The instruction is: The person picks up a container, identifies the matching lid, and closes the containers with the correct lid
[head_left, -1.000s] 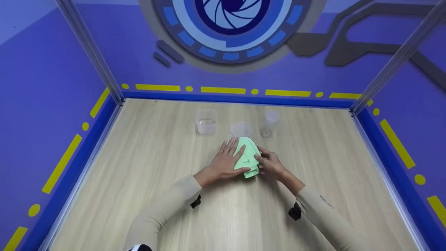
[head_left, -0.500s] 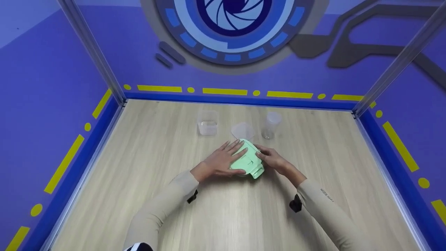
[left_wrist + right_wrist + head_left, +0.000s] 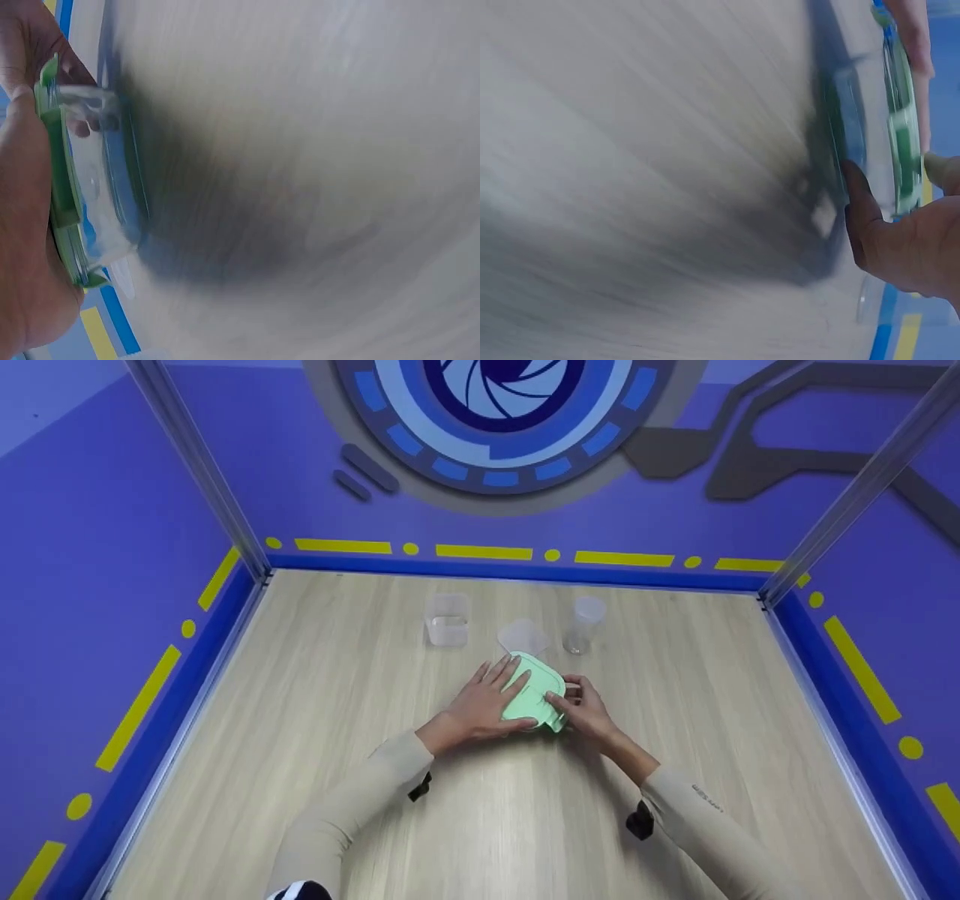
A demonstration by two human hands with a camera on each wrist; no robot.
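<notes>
- Box (image 3: 534, 697) w/ green lid sits mid-bench.
- Left hand (image 3: 484, 705) flat on lid, fingers straight, spread.
- Right hand (image 3: 581, 709) at box's 3 o'clock, fingers pinching lid edge.
- Tub (image 3: 447, 620), cup (image 3: 582, 624) at 12 o'clock.

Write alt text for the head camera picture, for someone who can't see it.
Two hands work on a clear container with a green lid on a wooden table: the left hand lies flat on the lid, and the right hand grips its near right edge. Behind stand a small clear tub, a loose clear lid and a clear cup, before a purple wall.
</notes>
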